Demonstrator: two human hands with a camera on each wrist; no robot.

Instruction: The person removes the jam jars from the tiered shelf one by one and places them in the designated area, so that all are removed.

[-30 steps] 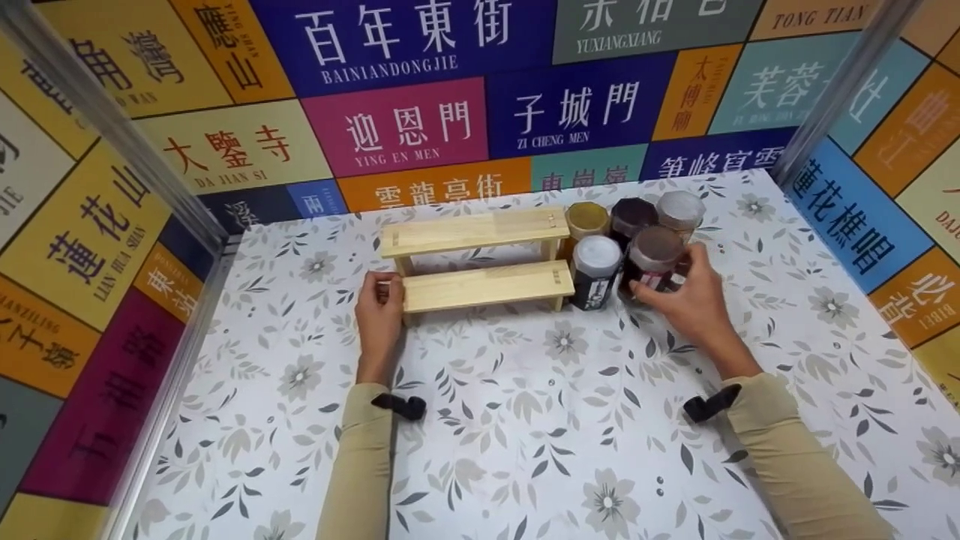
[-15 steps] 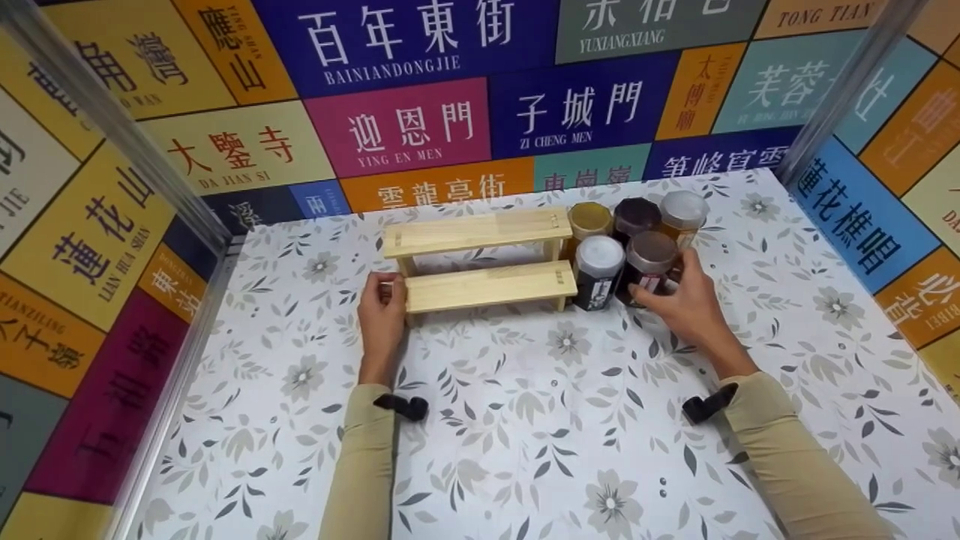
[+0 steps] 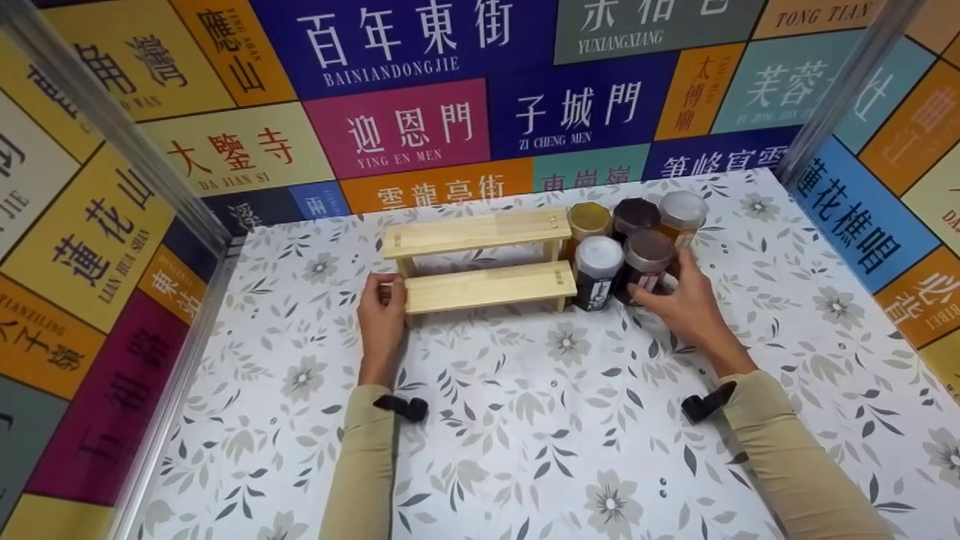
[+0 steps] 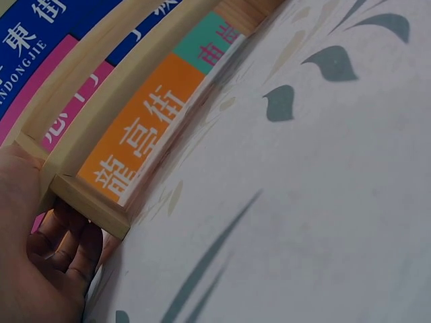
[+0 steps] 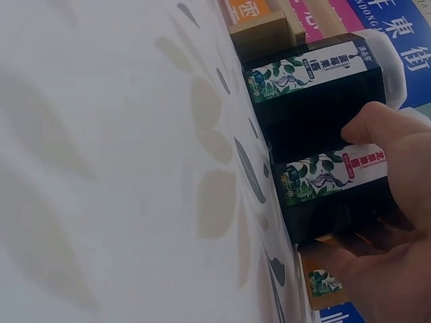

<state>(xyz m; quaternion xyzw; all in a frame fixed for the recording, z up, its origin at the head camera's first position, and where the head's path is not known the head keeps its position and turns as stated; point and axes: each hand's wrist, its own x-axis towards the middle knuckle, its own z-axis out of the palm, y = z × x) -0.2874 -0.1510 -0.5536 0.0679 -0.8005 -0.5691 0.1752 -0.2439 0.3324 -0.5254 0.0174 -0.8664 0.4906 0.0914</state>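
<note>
In the head view a two-tier wooden rack [image 3: 491, 288] stands on the table, and my left hand [image 3: 381, 319] grips the left end of its lower shelf. The left wrist view shows that hand's curled fingers [image 4: 79, 245] beneath the shelf end. My right hand [image 3: 697, 307] holds a dark jar with a brown lid [image 3: 649, 250] by its right side, thumb in front. Directly left of it is a dark jar with a whitish lid [image 3: 598, 274], close to the rack's right end. In the right wrist view both jars' labels show, near the thumb [image 5: 372, 122].
Behind the front pair stand a yellow-lidded jar [image 3: 589, 220], a jar with a dark lid [image 3: 636, 216] and an amber jar with a pale lid [image 3: 684, 210]. A floral cloth [image 3: 517, 450] covers the table. Lettered panels [image 3: 409, 124] rise behind and on both sides.
My right hand has brought the brown-lidded jar slightly left and down, in beside the whitish-lidded jar. The left hand and the rack stay put.
</note>
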